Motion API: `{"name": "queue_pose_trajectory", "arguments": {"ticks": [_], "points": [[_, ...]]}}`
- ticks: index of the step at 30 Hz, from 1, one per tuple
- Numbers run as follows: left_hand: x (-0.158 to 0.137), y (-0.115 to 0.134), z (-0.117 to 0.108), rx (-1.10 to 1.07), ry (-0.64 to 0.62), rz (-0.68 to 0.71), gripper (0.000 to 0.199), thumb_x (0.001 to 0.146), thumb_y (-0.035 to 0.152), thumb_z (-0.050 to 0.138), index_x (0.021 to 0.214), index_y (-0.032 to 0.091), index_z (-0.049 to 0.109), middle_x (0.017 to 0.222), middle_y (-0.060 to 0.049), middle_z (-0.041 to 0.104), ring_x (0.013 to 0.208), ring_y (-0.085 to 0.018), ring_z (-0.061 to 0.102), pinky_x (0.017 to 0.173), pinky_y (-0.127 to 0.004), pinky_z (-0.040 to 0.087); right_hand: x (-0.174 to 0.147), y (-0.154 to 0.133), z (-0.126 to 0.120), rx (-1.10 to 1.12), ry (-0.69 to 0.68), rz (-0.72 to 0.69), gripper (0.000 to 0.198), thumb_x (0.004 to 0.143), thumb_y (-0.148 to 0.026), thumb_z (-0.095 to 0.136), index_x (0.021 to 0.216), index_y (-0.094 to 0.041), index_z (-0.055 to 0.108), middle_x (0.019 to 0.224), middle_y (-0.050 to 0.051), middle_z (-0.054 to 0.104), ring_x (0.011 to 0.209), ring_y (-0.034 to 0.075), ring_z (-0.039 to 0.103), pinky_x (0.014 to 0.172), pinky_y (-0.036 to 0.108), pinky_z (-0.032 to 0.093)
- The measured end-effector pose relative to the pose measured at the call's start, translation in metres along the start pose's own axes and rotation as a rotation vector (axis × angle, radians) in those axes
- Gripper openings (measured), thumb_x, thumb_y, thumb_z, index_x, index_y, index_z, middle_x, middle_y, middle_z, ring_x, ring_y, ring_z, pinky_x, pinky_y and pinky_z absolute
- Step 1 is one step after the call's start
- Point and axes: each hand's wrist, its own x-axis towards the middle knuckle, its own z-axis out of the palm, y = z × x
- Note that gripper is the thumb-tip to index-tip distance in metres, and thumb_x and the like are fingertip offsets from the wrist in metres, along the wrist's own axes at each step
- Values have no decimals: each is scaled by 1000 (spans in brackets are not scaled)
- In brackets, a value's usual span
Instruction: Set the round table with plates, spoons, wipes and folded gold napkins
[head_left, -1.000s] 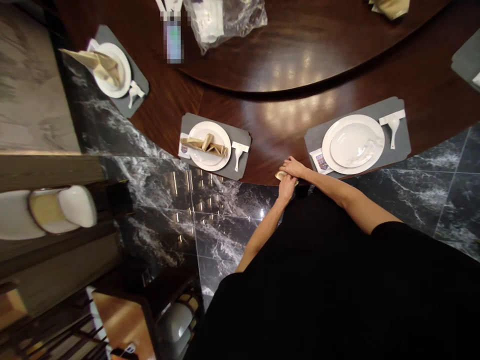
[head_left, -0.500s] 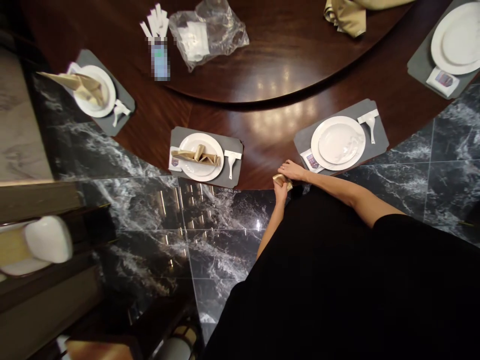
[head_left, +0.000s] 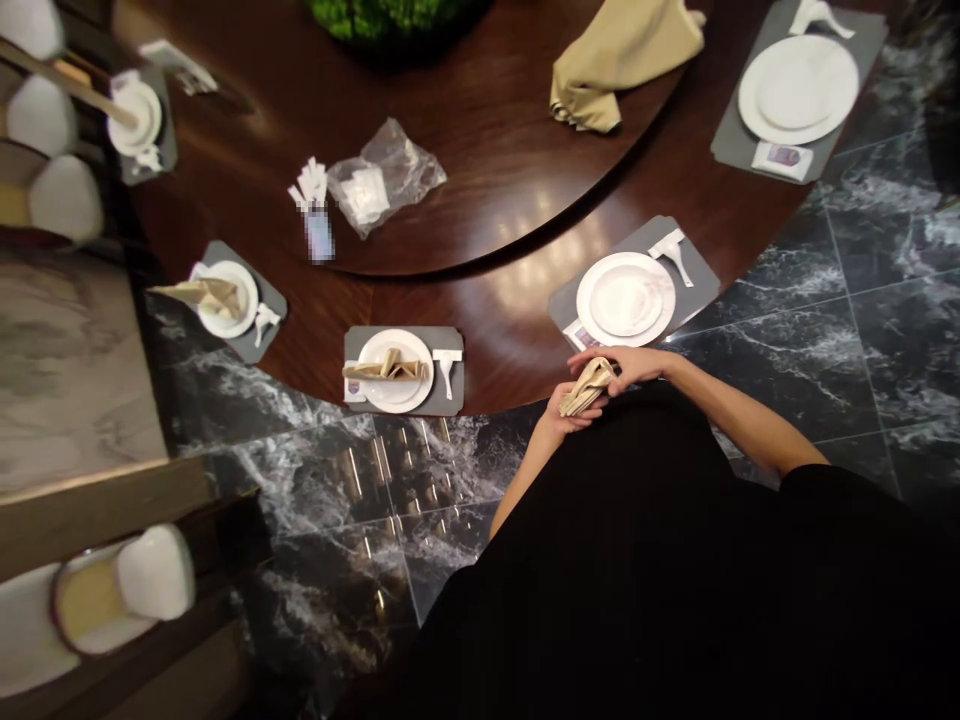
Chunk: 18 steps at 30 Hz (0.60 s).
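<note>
A folded gold napkin [head_left: 589, 386] is held between my hands at the table's edge. My left hand [head_left: 559, 410] grips it from below and the left, with its fingers under the pleats. From the right, my right hand [head_left: 636, 365] has its thumb and fingers around the upper end of the cloth. Just beyond my hands is a white plate [head_left: 628, 300], stacked on a larger one, on a grey placemat [head_left: 564, 305]. A white spoon on a rest [head_left: 675, 255] lies right of that plate; a small white packet [head_left: 579, 335] is partly hidden at its left.
Left of me, a setting has a folded gold napkin [head_left: 386, 368] on its plate. A raised wooden turntable [head_left: 480, 180] bears a plastic bag [head_left: 394, 175], a loose gold cloth [head_left: 622, 60] and greenery [head_left: 390, 15]. White chairs [head_left: 154, 570] stand at the left.
My hands have turned the napkin, and its pleated end now shows. The view has shifted, bringing the greenery and more of the table's left side into sight.
</note>
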Motion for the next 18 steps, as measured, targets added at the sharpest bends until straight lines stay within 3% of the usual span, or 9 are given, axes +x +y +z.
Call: {"name": "queue_pose_trajectory", "arguments": {"ticks": [2, 4, 7, 9, 11, 13, 15, 18], "points": [[11, 3, 27, 25, -30, -106, 38, 87, 36, 58, 116, 14, 68, 71, -2, 49, 44, -11, 33, 34, -16, 12, -35, -10, 3, 45, 13, -51, 108, 73, -67, 103, 163, -25, 63, 147, 11, 73, 135, 32, 70, 121, 46, 51], [29, 0, 54, 40, -13, -160, 41, 90, 37, 56, 122, 14, 68, 70, -2, 49, 42, -11, 32, 34, -15, 13, -72, -16, 2, 35, 116, -72, 108, 66, -63, 108, 159, -25, 67, 144, 10, 75, 132, 31, 71, 118, 44, 53], [63, -16, 96, 72, 82, -236, 42, 93, 40, 55, 124, 15, 69, 70, -3, 51, 43, -12, 34, 33, -16, 15, -130, -13, -6, -4, 284, -62, 77, 74, -54, 105, 138, -22, 78, 130, 7, 80, 117, 27, 75, 109, 39, 59], [87, -32, 126, 87, 152, -188, 45, 95, 44, 56, 127, 15, 70, 77, -9, 61, 50, -16, 47, 34, -19, 27, -165, -4, -13, 21, 410, -18, 56, 81, -51, 99, 123, -19, 81, 114, 6, 82, 105, 25, 76, 102, 38, 61], [111, -49, 156, 83, 233, 42, 49, 99, 51, 56, 131, 16, 71, 94, -15, 74, 70, -24, 67, 46, -27, 50, -196, 8, -21, 74, 600, 51, 53, 80, -50, 97, 119, -18, 80, 110, 6, 82, 101, 26, 76, 98, 38, 63], [135, -65, 184, 112, 327, 377, 53, 102, 61, 55, 129, 19, 71, 112, -15, 79, 96, -31, 76, 69, -38, 65, -220, 20, -30, 110, 796, 118, 60, 76, -52, 98, 121, -17, 78, 113, 8, 82, 104, 28, 76, 98, 41, 63], [156, -77, 209, 223, 435, 670, 52, 100, 67, 64, 126, 22, 68, 119, -11, 78, 107, -30, 76, 85, -41, 67, -238, 29, -40, 137, 899, 180, 66, 74, -57, 97, 122, -17, 75, 111, 9, 81, 97, 27, 75, 91, 41, 65], [180, -84, 239, 480, 621, 875, 49, 90, 52, 86, 124, 27, 63, 114, -3, 75, 97, -21, 74, 83, -31, 62, -250, 36, -59, 205, 907, 239, 71, 73, -65, 95, 124, -21, 71, 102, 6, 78, 73, 21, 67, 67, 37, 62]]}}
